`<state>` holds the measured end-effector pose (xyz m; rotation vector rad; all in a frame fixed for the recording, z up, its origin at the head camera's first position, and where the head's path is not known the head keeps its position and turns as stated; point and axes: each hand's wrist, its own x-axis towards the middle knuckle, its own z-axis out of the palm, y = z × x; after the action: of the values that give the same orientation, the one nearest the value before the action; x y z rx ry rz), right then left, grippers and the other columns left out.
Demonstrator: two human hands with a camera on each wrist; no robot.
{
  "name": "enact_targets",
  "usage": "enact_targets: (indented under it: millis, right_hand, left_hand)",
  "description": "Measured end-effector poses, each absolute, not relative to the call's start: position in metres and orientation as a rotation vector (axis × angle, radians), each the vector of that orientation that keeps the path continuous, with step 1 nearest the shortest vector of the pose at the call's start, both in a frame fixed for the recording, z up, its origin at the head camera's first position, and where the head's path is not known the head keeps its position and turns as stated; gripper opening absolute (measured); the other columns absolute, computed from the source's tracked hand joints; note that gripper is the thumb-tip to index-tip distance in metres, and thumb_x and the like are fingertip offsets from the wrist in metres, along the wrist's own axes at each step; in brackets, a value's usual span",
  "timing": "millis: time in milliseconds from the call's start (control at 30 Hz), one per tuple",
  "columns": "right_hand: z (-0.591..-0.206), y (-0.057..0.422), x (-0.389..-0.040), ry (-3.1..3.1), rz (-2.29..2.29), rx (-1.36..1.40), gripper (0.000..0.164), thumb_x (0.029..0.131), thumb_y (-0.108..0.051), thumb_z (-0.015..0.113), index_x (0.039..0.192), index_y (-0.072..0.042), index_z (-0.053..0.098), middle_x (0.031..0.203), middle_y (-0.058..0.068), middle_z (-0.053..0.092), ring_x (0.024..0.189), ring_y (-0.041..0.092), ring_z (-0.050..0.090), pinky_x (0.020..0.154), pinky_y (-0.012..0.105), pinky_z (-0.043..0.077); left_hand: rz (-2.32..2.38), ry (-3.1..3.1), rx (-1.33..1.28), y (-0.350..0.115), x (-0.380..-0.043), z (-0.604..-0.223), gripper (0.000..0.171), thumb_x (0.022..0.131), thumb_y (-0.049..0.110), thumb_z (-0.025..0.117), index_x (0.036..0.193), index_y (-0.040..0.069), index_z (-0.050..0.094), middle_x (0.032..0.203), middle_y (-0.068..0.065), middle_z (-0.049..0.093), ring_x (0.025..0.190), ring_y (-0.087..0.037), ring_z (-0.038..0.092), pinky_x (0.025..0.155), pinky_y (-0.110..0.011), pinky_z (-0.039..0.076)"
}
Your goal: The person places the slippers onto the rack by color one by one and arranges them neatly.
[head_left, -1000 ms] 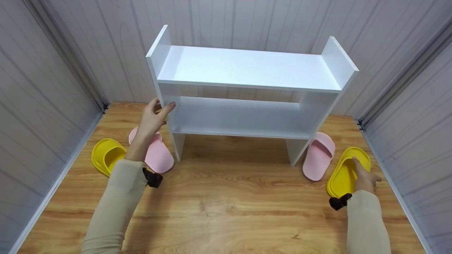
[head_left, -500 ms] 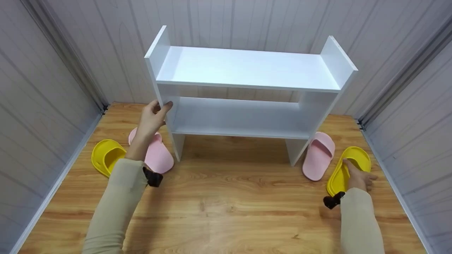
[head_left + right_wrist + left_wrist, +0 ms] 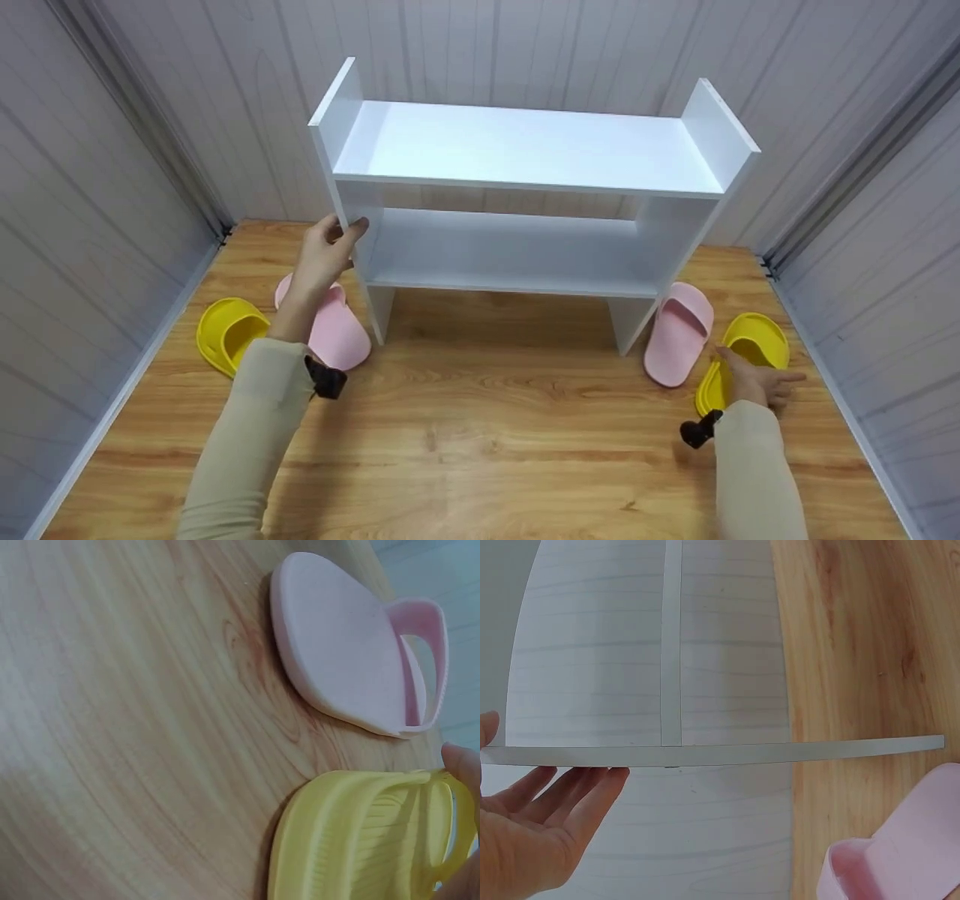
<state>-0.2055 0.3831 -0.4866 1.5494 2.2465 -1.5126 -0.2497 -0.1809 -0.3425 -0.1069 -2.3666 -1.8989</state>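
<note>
A white two-tier shelf stands on the wooden floor. My left hand pinches its left side panel, thumb on the inner face and fingers against the outer face; the left wrist view shows these fingers along the panel edge. At the right, my right hand hovers over or touches a yellow slipper, with the fingers spread toward the right. Its thumb lies by the slipper's inner side in the right wrist view. The hand hides part of the slipper.
One pink slipper lies between the shelf and the right yellow slipper. Left of the shelf are another pink slipper, partly behind my forearm, and a yellow slipper. Panelled walls enclose the floor at the back and sides.
My right hand has shifted left across the yellow slipper, its thumb coming to the slipper's left side. The left hand keeps its grip on the shelf panel.
</note>
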Motion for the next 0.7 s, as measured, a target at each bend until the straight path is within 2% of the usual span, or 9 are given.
enact_targets:
  millis: [100, 233, 500, 700]
  right_hand:
    - [-0.489, 0.382, -0.205, 2.275, -1.493, 1.516, 0.132, 0.060, -0.066, 0.062, 0.121, -0.014, -0.044, 0.137, 0.019, -0.030, 0.125, 0.039, -0.017, 0.098, 0.054, -0.008]
    - [-0.486, 0.382, -0.202, 2.332, -1.435, 1.461, 0.127, 0.067, -0.062, 0.060, 0.123, -0.008, -0.040, 0.137, 0.024, -0.026, 0.124, 0.043, -0.013, 0.099, 0.054, -0.006]
    - [-0.482, 0.389, -0.199, 2.391, -1.395, 1.427, 0.123, 0.069, -0.055, 0.062, 0.128, -0.006, -0.035, 0.139, 0.024, -0.020, 0.126, 0.040, -0.013, 0.098, 0.055, -0.004]
    - [-0.482, 0.395, -0.201, 2.476, -1.346, 1.417, 0.119, 0.069, -0.055, 0.062, 0.133, -0.007, -0.027, 0.140, 0.027, -0.008, 0.126, 0.045, 0.001, 0.097, 0.060, 0.003]
  left_hand:
    - [-1.906, -2.371, -0.103, -0.181, -0.250, -0.343, 0.051, 0.090, 0.027, 0.050, 0.131, 0.000, 0.037, 0.120, -0.021, 0.043, 0.110, -0.036, 0.043, 0.080, -0.044, 0.045]
    - [-1.902, -2.363, -0.112, -0.181, -0.250, -0.342, 0.049, 0.090, 0.024, 0.050, 0.130, -0.002, 0.038, 0.118, -0.022, 0.044, 0.108, -0.037, 0.044, 0.079, -0.044, 0.045]
    - [-1.896, -2.381, -0.149, -0.183, -0.250, -0.342, 0.050, 0.089, 0.026, 0.051, 0.130, -0.001, 0.038, 0.119, -0.021, 0.045, 0.109, -0.037, 0.045, 0.078, -0.044, 0.045]
    - [-1.936, -2.387, -0.184, -0.179, -0.237, -0.327, 0.049, 0.091, 0.019, 0.049, 0.131, -0.004, 0.034, 0.124, -0.024, 0.041, 0.113, -0.039, 0.040, 0.082, -0.047, 0.042]
